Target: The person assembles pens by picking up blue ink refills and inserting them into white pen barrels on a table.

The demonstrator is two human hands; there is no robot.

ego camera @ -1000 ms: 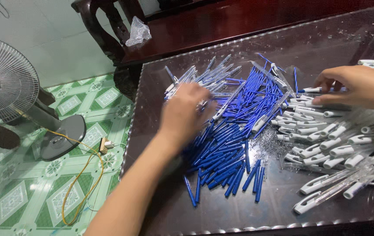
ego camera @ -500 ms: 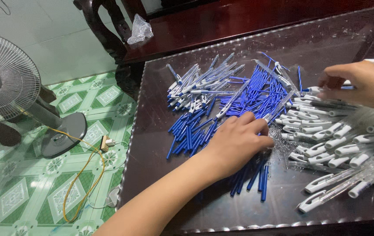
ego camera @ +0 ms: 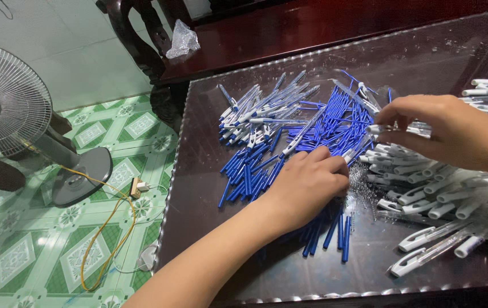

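Resting left hand [ego camera: 306,185] on blue pen refills [ego camera: 255,171]

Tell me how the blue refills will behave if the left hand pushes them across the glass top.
The blue refills look thin, round and straight, so they would probably roll or slide easily on the glossy table. They seem light; the left hand resting on the pile would likely scatter several at once. Being so slender, they may bend a little rather than stay stiff.

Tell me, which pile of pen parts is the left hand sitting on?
The left hand rests on the blue sticks in the middle. The clear barrels lie beyond it, the white clip pieces to its right.
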